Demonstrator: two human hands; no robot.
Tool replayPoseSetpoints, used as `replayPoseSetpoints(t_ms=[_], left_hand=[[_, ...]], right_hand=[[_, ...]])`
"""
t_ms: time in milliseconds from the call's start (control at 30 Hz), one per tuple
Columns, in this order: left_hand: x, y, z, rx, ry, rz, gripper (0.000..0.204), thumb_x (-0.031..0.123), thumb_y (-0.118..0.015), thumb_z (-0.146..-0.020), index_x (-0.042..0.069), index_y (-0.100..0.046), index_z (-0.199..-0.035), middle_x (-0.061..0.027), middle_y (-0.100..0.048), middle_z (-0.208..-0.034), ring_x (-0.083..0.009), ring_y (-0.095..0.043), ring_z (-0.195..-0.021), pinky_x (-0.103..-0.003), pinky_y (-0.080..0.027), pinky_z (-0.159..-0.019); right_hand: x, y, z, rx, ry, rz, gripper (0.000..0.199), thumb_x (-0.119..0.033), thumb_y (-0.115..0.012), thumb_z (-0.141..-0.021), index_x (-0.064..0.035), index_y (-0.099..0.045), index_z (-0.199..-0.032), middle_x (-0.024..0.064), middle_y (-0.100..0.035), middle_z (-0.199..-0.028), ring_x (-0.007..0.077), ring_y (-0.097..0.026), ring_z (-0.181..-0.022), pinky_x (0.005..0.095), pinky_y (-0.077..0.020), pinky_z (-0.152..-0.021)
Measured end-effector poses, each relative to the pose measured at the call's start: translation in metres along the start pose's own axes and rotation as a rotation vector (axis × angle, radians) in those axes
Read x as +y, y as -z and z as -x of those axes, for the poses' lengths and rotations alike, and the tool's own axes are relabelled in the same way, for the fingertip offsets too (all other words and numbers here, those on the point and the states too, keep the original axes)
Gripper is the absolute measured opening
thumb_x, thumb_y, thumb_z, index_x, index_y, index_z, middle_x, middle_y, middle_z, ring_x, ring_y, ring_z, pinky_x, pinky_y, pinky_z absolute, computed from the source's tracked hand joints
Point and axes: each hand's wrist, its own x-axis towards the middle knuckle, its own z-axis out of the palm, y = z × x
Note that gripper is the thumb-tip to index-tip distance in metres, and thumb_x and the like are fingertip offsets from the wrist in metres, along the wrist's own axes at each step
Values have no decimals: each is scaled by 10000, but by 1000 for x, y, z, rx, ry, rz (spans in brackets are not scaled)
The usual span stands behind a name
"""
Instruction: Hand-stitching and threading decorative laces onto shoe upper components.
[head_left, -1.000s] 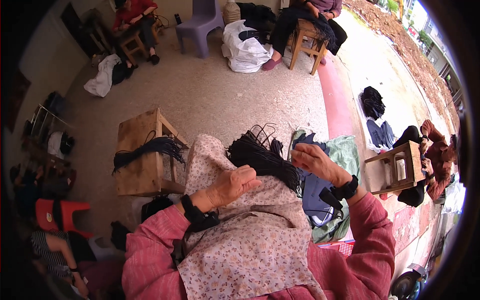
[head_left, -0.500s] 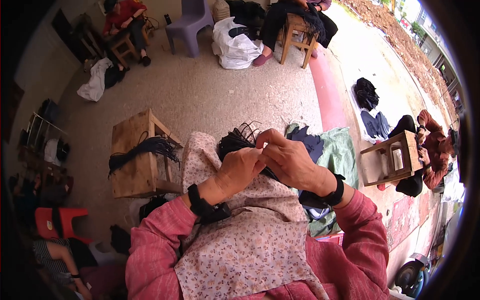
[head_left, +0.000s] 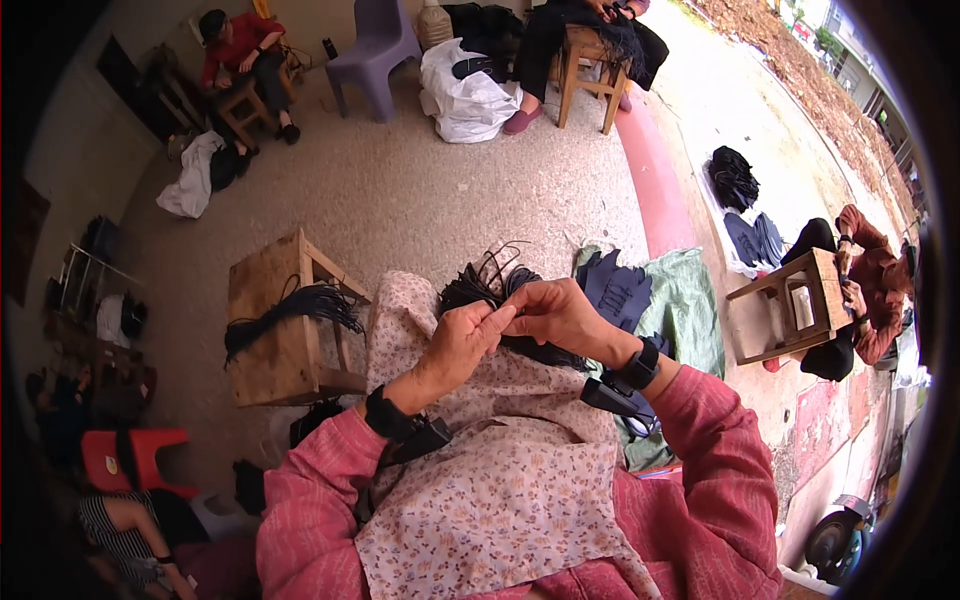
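1. Your left hand point(head_left: 456, 348) and right hand point(head_left: 568, 318) meet at the fingertips, thumbs and forefingers pinched together; you cannot tell whether a strand is caught between them.
2. The black cord bundle point(head_left: 466, 289) lies on the floral apron point(head_left: 490, 500) over your lap, below and just beyond your fingers, which partly hide it.
3. Expect it to be light, limp and hardly fragile, with thin strands apt to slide and tangle. Grip the whole bundle around its middle; pinch a single strand near its end.
4. Its long axis slants from beyond-left of your fingers to nearer-right; loose strands curl upward beyond them.
5. Left of your fingers, a second cord bundle point(head_left: 290, 312) runs roughly sideways across the wooden stool point(head_left: 262, 365).
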Motion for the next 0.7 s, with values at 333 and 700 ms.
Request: replayPoseSetpoints(t_ms=[333, 700], left_hand=[[23, 27, 26, -104, 8, 453, 342, 336, -509, -1007, 48, -567, -832, -91, -639, -958, -106, -563, -773, -236, -473, -649], [15, 22, -2, 178, -256, -46, 229, 213, -653, -914, 32, -651, -775, -74, -586, -1119, -163, -528, -994, -276, -422, -840]], right_hand=[[-9, -3, 6, -38, -118, -107, 125, -149, -630, -940, -48, -616, -1011, -1, -665, -865, 33, -541, -626, 183, -424, -493], [-21, -18, -2, -112, -90, 199, 149, -171, -631, -935, -42, -667, -871, -23, -609, -721, 38, -546, -597, 201, -446, -499]])
